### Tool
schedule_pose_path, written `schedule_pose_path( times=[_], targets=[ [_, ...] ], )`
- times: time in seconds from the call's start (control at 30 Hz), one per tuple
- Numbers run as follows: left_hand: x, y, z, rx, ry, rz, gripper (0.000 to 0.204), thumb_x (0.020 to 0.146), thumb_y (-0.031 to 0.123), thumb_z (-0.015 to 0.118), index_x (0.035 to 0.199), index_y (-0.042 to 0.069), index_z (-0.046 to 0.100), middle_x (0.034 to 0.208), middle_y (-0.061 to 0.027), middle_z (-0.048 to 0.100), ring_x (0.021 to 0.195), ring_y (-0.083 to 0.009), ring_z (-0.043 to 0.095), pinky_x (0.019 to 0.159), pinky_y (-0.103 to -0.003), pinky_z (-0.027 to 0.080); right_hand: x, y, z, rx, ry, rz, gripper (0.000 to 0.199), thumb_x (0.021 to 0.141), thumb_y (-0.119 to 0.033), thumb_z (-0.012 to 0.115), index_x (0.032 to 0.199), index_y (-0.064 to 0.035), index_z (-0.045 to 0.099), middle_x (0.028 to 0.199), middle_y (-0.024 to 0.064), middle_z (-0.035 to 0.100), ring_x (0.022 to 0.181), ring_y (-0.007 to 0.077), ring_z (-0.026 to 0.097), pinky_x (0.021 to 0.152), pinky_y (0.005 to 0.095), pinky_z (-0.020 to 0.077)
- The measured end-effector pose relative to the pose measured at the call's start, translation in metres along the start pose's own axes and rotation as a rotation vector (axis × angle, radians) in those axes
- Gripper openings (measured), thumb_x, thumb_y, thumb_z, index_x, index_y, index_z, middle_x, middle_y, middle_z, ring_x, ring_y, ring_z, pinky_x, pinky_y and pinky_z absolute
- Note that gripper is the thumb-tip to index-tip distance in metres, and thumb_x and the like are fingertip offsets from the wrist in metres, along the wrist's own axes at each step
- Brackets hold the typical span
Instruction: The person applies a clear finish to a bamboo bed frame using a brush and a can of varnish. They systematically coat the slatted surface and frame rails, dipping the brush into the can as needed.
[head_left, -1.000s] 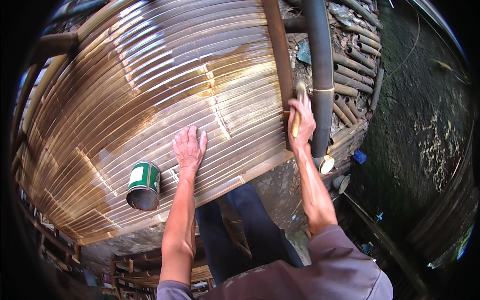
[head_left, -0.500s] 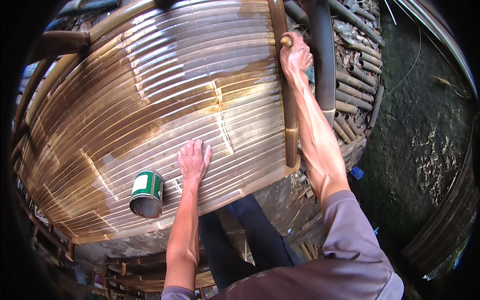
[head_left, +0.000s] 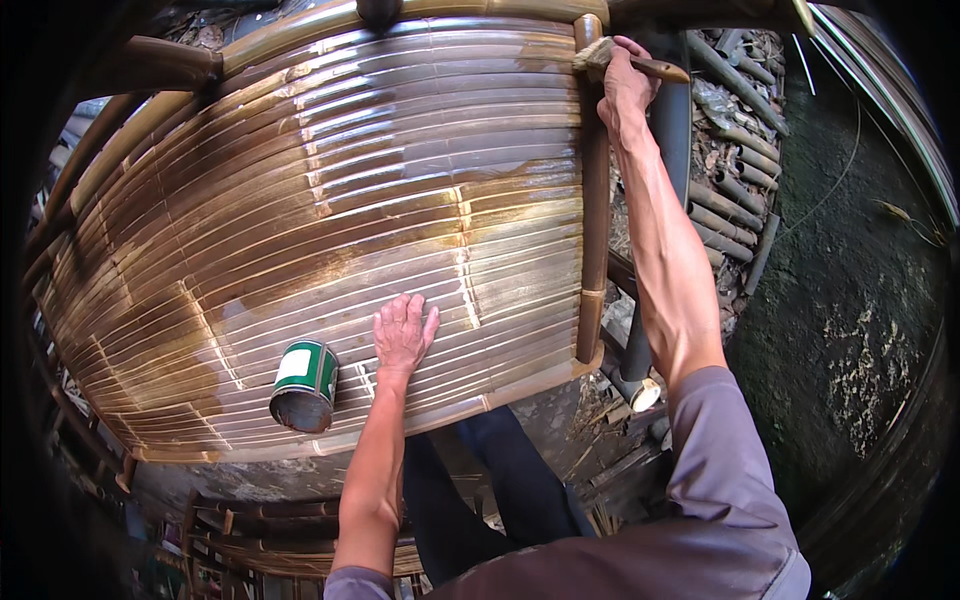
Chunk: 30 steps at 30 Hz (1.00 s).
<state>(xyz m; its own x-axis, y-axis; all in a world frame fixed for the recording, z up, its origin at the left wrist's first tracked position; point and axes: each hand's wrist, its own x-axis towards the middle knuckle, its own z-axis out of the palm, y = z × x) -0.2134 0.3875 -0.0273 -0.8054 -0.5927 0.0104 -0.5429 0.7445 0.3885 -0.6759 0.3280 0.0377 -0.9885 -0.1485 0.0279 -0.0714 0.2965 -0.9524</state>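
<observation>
A wide bamboo-slat bench top spreads before me, its far part glossy and wet, parts of its near side paler and dull. My right hand is closed round a paintbrush at the far right corner. Its bristles point left and reach the bamboo rail at the slats' right edge; whether they press on it I cannot tell. My left hand lies flat on the slats near the front edge, fingers stretched out. Just left of it sits a green and white tin can, its dark open mouth toward me.
A dark bamboo pole runs beside the right rail. Beyond it are cut bamboo lengths in a heap and mossy dark ground. More bamboo framing rises at the far left. Another bamboo piece stands below the front edge.
My right hand has moved a little farther off and turned, so the brush's bristles now show. My left hand remains flat on the slats. The whole view has shifted slightly.
</observation>
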Motion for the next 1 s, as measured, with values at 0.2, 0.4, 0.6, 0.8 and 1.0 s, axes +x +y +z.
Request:
schedule_pose_path(
  times=[0.2, 0.4, 0.6, 0.8, 1.0],
  targets=[
    [-0.005, 0.001, -0.003, -0.043, -0.017, -0.023, 0.042, 0.081, 0.031, 0.074, 0.112, 0.014, 0.052, 0.107, -0.0091, 0.055, 0.093, -0.0282, 0.052, 0.078, -0.044, 0.041, -0.126, 0.058, -0.092, -0.344, -0.322, -0.303, 0.013, 0.090, -0.005, 0.063, 0.101, -0.0060, 0.071, 0.096, 0.0065, 0.073, 0.093, 0.0168, 0.068, 0.085, 0.0291, 0.0529],
    [-0.002, 0.002, -0.001, -0.032, 0.015, -0.012, 0.042, 0.080, 0.034, 0.073, 0.111, 0.014, 0.052, 0.107, -0.0077, 0.055, 0.091, -0.0265, 0.052, 0.077, -0.043, 0.041, -0.166, -0.031, 0.076, -0.016, -0.673, -0.422, 0.014, 0.093, -0.010, 0.059, 0.103, -0.0072, 0.069, 0.089, 0.0056, 0.071, 0.067, 0.0102, 0.062, 0.054, 0.0241, 0.0480],
    [-0.004, 0.001, -0.002, -0.010, 0.054, -0.021, 0.037, 0.082, 0.038, 0.072, 0.108, 0.017, 0.056, 0.104, -0.0023, 0.055, 0.090, -0.0202, 0.053, 0.076, -0.038, 0.042, -0.039, -0.017, 0.075, -0.434, -0.832, -0.708, 0.026, 0.090, -0.005, 0.053, 0.110, -0.0113, 0.068, 0.120, 0.0105, 0.067, 0.115, 0.0241, 0.061, 0.100, 0.0362, 0.0461],
    [0.004, 0.004, -0.001, 0.000, 0.041, -0.013, 0.037, 0.084, 0.042, 0.069, 0.110, 0.018, 0.057, 0.105, -0.0009, 0.056, 0.091, -0.0190, 0.053, 0.075, -0.035, 0.042, -0.061, -0.004, 0.128, -0.604, -0.590, -0.920, 0.026, 0.081, -0.003, 0.062, 0.102, -0.0161, 0.071, 0.096, 0.0081, 0.070, 0.081, 0.0244, 0.068, 0.070, 0.0404, 0.0543],
    [0.003, 0.001, -0.002, -0.022, 0.039, -0.034, 0.039, 0.080, 0.036, 0.073, 0.108, 0.015, 0.056, 0.105, -0.0048, 0.055, 0.092, -0.0234, 0.052, 0.078, -0.040, 0.043, -0.152, -0.052, 0.248, -0.301, -1.231, -1.106, 0.030, 0.085, -0.007, 0.058, 0.113, -0.0136, 0.067, 0.117, 0.0107, 0.065, 0.114, 0.0292, 0.061, 0.101, 0.0379, 0.0479]
  ],
)
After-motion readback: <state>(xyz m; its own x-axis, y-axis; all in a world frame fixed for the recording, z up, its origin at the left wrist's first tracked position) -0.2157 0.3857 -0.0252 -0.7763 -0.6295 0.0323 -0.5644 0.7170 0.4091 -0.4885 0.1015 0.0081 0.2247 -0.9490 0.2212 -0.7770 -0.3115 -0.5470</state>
